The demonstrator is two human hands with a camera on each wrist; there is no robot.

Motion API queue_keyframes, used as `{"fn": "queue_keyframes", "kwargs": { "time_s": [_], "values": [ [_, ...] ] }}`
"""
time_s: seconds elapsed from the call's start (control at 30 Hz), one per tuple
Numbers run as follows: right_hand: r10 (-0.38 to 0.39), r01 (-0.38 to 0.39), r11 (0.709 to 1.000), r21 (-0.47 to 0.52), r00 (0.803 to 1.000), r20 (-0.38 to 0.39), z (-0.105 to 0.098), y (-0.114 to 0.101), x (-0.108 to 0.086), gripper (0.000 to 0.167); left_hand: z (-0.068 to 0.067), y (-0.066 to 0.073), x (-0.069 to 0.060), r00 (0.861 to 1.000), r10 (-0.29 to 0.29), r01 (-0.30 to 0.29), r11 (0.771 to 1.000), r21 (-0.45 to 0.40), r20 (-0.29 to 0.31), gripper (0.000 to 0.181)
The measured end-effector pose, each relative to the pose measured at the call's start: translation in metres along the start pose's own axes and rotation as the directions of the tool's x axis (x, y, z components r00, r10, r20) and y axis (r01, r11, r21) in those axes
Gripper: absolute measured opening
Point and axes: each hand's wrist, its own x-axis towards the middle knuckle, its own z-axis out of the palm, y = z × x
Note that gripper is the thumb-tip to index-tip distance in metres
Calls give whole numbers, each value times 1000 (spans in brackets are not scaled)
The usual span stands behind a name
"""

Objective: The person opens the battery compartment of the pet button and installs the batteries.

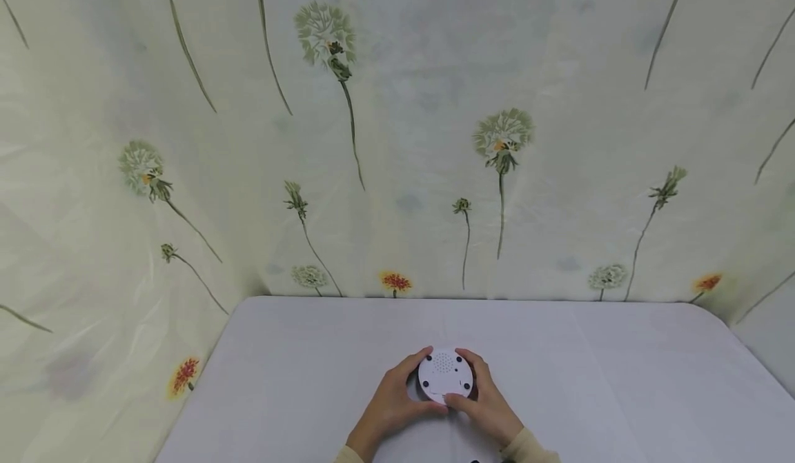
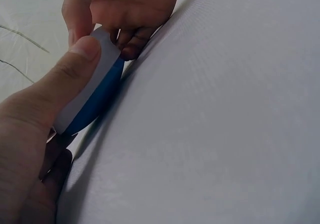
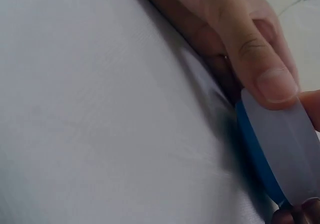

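Note:
A round, flat white device (image 1: 445,382) shows a speaker-hole pattern and several dark round feet on its face in the head view. Its other side is blue, as the body (image 2: 101,95) in the left wrist view shows. My left hand (image 1: 397,399) grips it from the left, fingers around the far rim and thumb along the near rim. From the right, my right hand (image 1: 488,406) holds it, thumb pressed on the face near the close edge and fingers around the far right rim. The device is tilted, its white face towards the head camera.
A white-covered table (image 1: 298,352) lies under the hands. Behind it and at the sides hangs a pale sheet (image 1: 410,139) printed with dandelions. A small dark thing (image 1: 475,461), mostly cut off, shows at the bottom edge of the head view.

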Motion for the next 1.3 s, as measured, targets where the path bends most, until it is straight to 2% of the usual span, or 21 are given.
{"fn": "queue_keyframes", "kwargs": {
  "time_s": [0.17, 0.3, 0.43, 0.5, 0.6, 0.77, 0.87, 1.03, 1.17, 1.23, 1.3],
  "values": [
    [-6, 6, 1000, 3, 1000, -27, 1, 0, -1, 83, 0, 0, 0, 1000, 17, -17, 1000, 7, -2, 93],
    [-26, 25, 998, -53, 999, -29, 0, 4, -3, 81, 0, 0, -1, 1000, 13, -13, 1000, 1, -4, 94],
    [-62, 62, 988, -142, 998, 5, -7, 12, -3, 79, 0, 1, -1, 1000, -1, 1, 1000, -4, 6, 93],
    [-100, 106, 979, -177, 994, 43, -12, 17, -3, 79, 0, 1, -1, 1000, -6, 6, 1000, -7, 16, 93],
    [-209, 222, 967, -122, 971, 115, -20, 24, -2, 80, 0, 0, -1, 1000, -1, 1, 1000, -25, 21, 95],
    [-402, 393, 916, 85, 889, 220, -27, 34, 2, 85, -3, 0, 0, 1000, 11, -10, 998, -56, 11, 96],
    [-442, 438, 896, 73, 868, 225, -26, 38, 3, 89, -3, 0, 0, 1000, 18, -17, 998, -62, 10, 96],
    [-442, 452, 892, -26, 882, 165, -23, 40, 2, 90, -4, -1, -1, 999, 43, -42, 996, -74, 13, 95],
    [-428, 437, 898, -43, 893, 135, -23, 40, 2, 86, -4, -2, -1, 998, 62, -61, 996, -70, 15, 95],
    [-430, 439, 897, -48, 893, 132, -23, 41, 2, 84, -4, -2, -1, 998, 66, -65, 995, -73, 17, 94],
    [-452, 461, 886, -45, 882, 134, -23, 41, 3, 82, -4, -2, 0, 997, 75, -74, 995, -68, 16, 94]
  ]
}}
